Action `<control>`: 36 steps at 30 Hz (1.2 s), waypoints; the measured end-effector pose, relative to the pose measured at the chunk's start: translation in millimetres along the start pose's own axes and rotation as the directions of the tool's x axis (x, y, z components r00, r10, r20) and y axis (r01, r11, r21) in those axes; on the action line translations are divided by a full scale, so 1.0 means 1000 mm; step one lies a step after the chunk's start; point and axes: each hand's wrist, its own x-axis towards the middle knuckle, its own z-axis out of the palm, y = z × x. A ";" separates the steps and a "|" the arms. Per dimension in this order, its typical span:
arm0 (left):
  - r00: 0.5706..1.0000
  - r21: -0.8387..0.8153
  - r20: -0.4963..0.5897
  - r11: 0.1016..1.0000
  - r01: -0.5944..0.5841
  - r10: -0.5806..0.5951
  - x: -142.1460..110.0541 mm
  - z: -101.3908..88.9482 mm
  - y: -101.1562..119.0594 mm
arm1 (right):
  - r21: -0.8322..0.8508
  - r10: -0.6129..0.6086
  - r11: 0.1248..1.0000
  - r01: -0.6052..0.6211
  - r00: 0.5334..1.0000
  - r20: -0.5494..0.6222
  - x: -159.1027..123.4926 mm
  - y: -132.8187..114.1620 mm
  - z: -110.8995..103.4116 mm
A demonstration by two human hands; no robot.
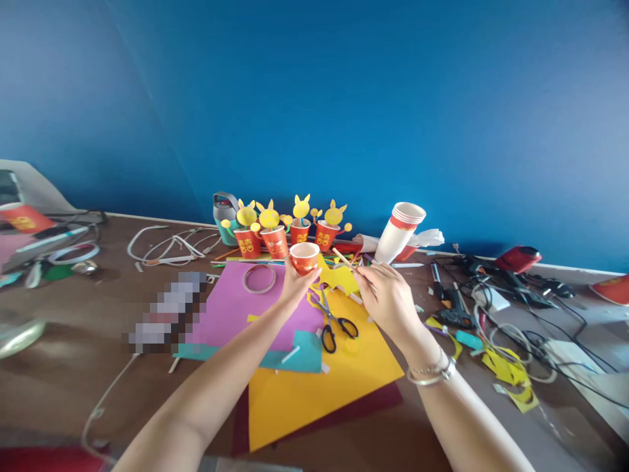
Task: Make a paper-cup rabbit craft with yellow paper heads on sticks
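Note:
My left hand (pixel 297 280) is wrapped round a red paper cup (pixel 304 257), held upright with its pale inside showing. To the right of it, my right hand (pixel 384 288) pinches a thin pale stick (pixel 344 258), its free end pointing up and left towards the cup. Scissors (pixel 332 320) with dark handles lie partly spread below and between my hands. Under them are yellow paper (pixel 314 400), purple paper (pixel 223 308) and teal paper (pixel 307 354). Behind stand several red cups (pixel 273 242) with yellow eared paper heads (pixel 301 208) rising from them.
A tall stack of paper cups (pixel 399 233) leans at the back right. A glue gun (pixel 457 311), cables and yellow scraps (pixel 511 370) lie on the right. On the left are a white cable (pixel 167 246), a tape roll (pixel 259 278) and a blurred-out object. A blue wall (pixel 344 118) closes the back.

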 end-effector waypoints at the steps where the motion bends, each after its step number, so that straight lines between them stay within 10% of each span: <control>1: 1.000 -0.072 -0.006 0.997 0.013 -0.014 0.001 0.000 0.000 | -0.112 0.067 0.992 -0.054 0.991 0.118 0.003 0.012 0.010; 5: 0.992 -0.261 -0.021 0.958 0.118 -0.128 0.008 -0.002 0.002 | -0.393 0.217 0.917 -0.075 0.918 0.331 -0.002 0.030 0.039; 11: 0.932 -0.491 0.116 0.796 0.355 -0.344 0.015 -0.007 0.007 | -0.172 0.020 0.977 0.123 0.754 0.656 -0.026 -0.004 0.053; 20: 0.896 -0.549 0.147 0.719 0.427 -0.420 0.013 -0.004 0.010 | -0.222 0.094 0.974 0.044 0.811 0.577 -0.026 -0.006 0.063; 28: 0.913 -0.528 0.012 0.773 0.351 -0.407 0.011 -0.001 0.007 | 0.132 -0.016 0.989 -0.067 0.839 0.544 -0.024 -0.011 0.056; 36: 0.913 -0.436 0.066 0.812 0.389 -0.402 0.007 0.001 0.007 | -0.063 0.054 0.998 -0.029 0.899 0.434 -0.023 -0.017 0.072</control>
